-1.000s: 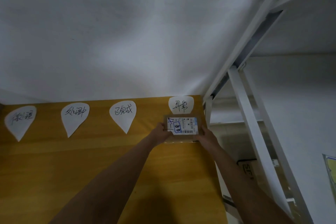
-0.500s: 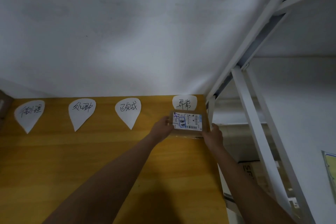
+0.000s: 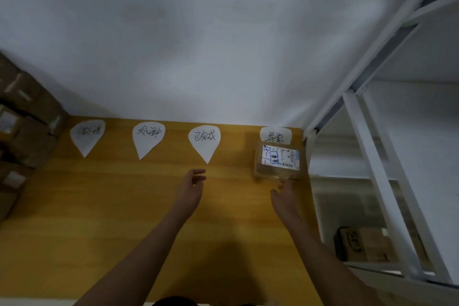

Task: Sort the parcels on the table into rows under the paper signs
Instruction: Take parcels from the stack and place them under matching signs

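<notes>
Grip gone from one parcel (image 3: 279, 160) below rightmost of four signs (image 3: 275, 134); left hand (image 3: 191, 187), right hand (image 3: 284, 197), fingers (image 3: 198, 172) loose.

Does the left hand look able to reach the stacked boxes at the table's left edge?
Likely yes: the left hand is open and holds nothing, and only bare tabletop shows between it and the stacked boxes.

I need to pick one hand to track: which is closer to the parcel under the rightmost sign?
Right. The right hand is just in front of the parcel, fingers open and reaching its near edge. The left hand is well off to the parcel's left, below the third sign.
</notes>
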